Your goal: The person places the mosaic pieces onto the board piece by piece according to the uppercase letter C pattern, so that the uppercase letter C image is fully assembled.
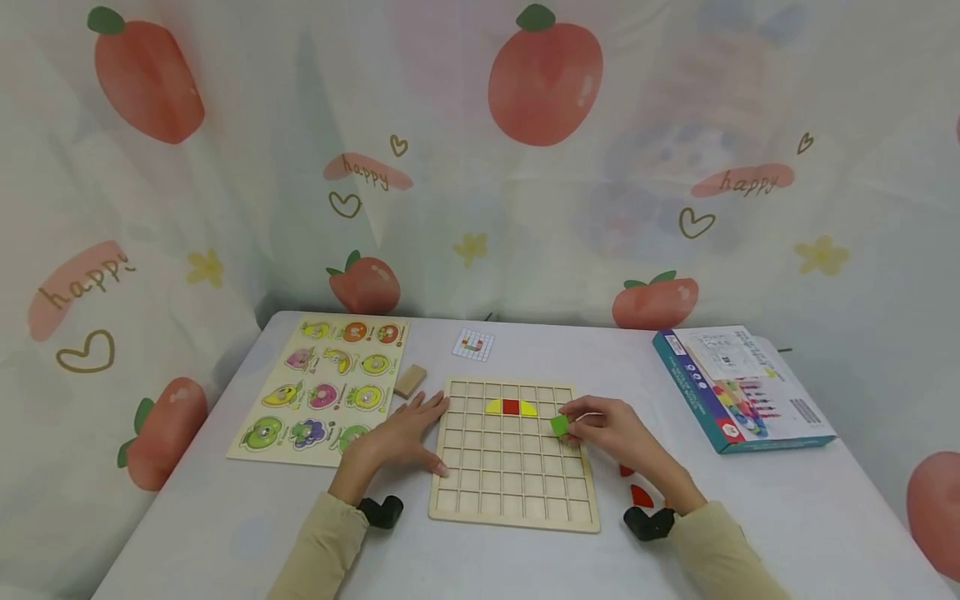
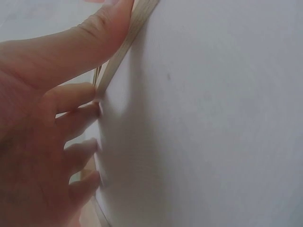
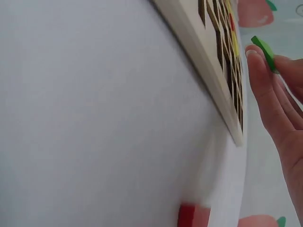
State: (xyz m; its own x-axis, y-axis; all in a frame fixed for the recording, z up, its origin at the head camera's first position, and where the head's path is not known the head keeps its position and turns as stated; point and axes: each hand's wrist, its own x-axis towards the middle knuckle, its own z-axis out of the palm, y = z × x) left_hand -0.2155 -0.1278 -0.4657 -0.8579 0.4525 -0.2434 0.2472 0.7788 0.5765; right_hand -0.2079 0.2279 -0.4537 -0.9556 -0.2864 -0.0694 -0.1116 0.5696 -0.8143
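A wooden grid board [image 1: 512, 504] lies on the table, holding a red square tile [image 1: 511, 407] with a yellow quarter-round tile [image 1: 493, 407] to its left and another yellow tile [image 1: 528, 408] to its right. My right hand [image 1: 611, 429] pinches a small green tile [image 1: 559, 426] between thumb and fingers, over the board's right side. In the right wrist view this green tile [image 3: 265, 53] is seen nearly edge-on. At the board's left edge, my left hand [image 1: 397, 433] is spread, its thumb [image 2: 102, 33] touching the rim and its fingertips near the upper-left side.
Red tiles [image 1: 641, 496] lie beside the right forearm, partly hidden. A fruit puzzle board [image 1: 345, 375] lies left, with a small wooden block [image 1: 410, 381] beside it. A pattern card [image 1: 473, 344] lies behind the grid board; a flat box [image 1: 742, 392] is at the back right.
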